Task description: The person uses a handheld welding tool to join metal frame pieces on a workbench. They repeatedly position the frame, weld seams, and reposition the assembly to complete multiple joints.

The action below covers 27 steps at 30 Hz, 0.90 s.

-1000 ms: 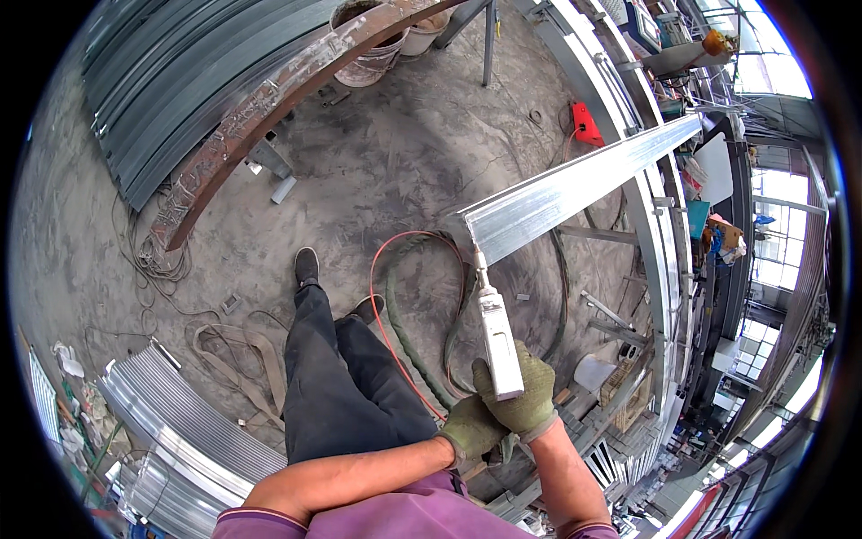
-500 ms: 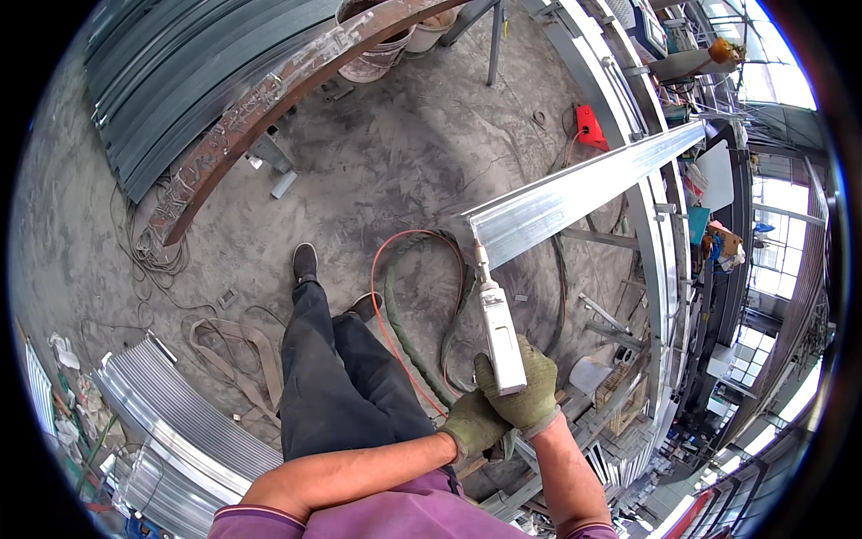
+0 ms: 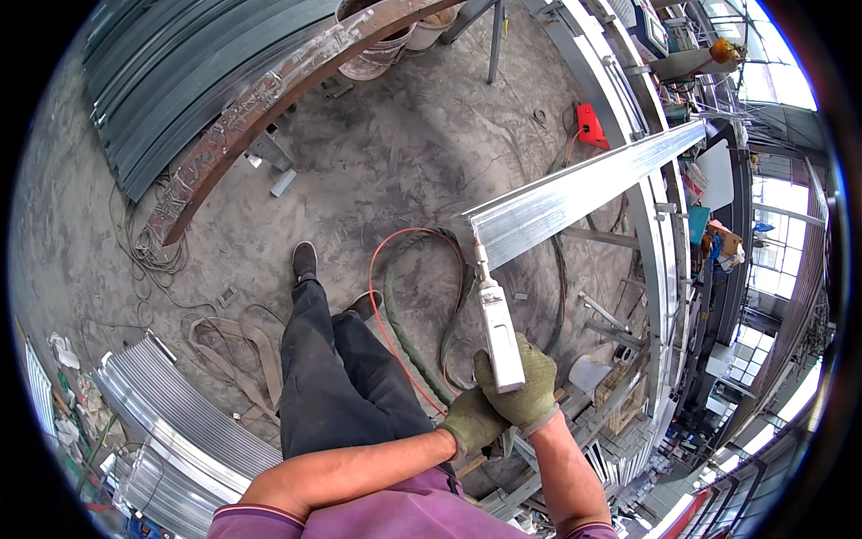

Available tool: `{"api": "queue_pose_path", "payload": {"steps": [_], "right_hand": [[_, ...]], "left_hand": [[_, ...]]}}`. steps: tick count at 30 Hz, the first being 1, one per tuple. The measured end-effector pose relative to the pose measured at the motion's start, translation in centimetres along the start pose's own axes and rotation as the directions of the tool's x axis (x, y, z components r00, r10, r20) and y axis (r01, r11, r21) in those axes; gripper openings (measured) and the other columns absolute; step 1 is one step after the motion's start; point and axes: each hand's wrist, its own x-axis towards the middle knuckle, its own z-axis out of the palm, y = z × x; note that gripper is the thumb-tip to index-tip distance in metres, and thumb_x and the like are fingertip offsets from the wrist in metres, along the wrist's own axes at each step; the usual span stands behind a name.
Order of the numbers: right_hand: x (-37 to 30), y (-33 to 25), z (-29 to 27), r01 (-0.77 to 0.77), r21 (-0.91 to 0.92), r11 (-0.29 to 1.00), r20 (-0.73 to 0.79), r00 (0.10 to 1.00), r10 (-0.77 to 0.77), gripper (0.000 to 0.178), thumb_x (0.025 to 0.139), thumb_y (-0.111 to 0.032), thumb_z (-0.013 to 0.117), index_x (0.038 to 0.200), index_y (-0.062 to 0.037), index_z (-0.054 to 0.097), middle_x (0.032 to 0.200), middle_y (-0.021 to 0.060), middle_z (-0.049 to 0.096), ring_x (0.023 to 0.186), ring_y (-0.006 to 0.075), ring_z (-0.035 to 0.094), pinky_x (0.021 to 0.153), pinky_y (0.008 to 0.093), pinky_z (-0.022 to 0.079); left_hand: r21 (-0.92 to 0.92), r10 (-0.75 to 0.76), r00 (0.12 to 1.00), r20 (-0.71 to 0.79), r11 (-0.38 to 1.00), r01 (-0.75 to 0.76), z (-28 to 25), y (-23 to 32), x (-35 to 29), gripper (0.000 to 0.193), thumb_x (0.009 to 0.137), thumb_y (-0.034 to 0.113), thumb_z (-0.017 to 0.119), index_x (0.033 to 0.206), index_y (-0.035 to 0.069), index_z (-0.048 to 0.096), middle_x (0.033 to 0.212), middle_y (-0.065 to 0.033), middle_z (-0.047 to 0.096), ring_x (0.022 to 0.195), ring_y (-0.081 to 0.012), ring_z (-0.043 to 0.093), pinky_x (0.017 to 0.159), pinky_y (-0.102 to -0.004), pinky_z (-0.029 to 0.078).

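My right hand (image 3: pixel 532 391), in a green work glove, is closed around the rear of a white welding gun (image 3: pixel 501 332). The gun points away from me, and its copper-coloured nozzle meets the near end of a long silver metal profile (image 3: pixel 575 199). Against the right hand lies my gloved left hand (image 3: pixel 474 422), its fingers closed at the gun's rear grip; the grip itself is mostly hidden by the gloves. From its near end the profile reaches up and right, resting across a metal frame.
Green and orange hoses (image 3: pixel 395 337) loop over the floor beside my feet. A rusty curved beam (image 3: pixel 260 112) and stacked grey profiles (image 3: pixel 180 81) lie at upper left. More ribbed profiles (image 3: pixel 180 404) are stacked at lower left. On the right runs a long metal rail (image 3: pixel 660 260), with a red box (image 3: pixel 590 127) nearby.
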Motion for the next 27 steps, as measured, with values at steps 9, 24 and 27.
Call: {"api": "queue_pose_path", "payload": {"steps": [9, 24, 27], "right_hand": [[-0.1, 0.2, 0.2, -0.019, -0.042, 0.999, 0.019, 1.0, 0.019, 0.021, 0.087, -0.026, 0.08, 0.091, -0.0066, 0.072, 0.079, 0.0136, 0.067, 0.066, 0.0362, 0.07, 0.057, 0.0465, 0.056], [-0.5, 0.5, 0.3, -0.029, -0.056, 0.998, 0.042, 0.999, 0.032, 0.021, 0.088, -0.026, 0.08, 0.092, -0.0066, 0.072, 0.078, 0.0129, 0.066, 0.064, 0.0352, 0.07, 0.055, 0.046, 0.055], [-0.9, 0.5, 0.4, -0.069, -0.045, 0.997, 0.064, 0.995, 0.071, 0.021, 0.088, -0.025, 0.08, 0.093, -0.007, 0.072, 0.078, 0.0131, 0.066, 0.064, 0.0357, 0.07, 0.055, 0.046, 0.055]], "left_hand": [[0.012, -0.047, 0.998, 0.032, 0.999, 0.047, 0.0, 0.2, 0.2, 0.029, 0.101, 0.027, 0.059, 0.118, 0.012, 0.077, 0.117, -0.0126, 0.08, 0.115, -0.0319, 0.074, 0.102, -0.0438, 0.057], [-0.069, -0.073, 0.996, 0.041, 0.995, 0.076, -1.1, 1.0, -0.1, 0.029, 0.101, 0.027, 0.059, 0.116, 0.01, 0.078, 0.114, -0.0145, 0.081, 0.112, -0.0335, 0.075, 0.098, -0.0451, 0.058], [-0.138, -0.108, 0.993, 0.049, 0.984, 0.114, -0.2, 0.4, -0.1, 0.029, 0.1, 0.028, 0.06, 0.115, 0.01, 0.077, 0.113, -0.015, 0.08, 0.109, -0.0351, 0.075, 0.096, -0.0461, 0.059]]}}
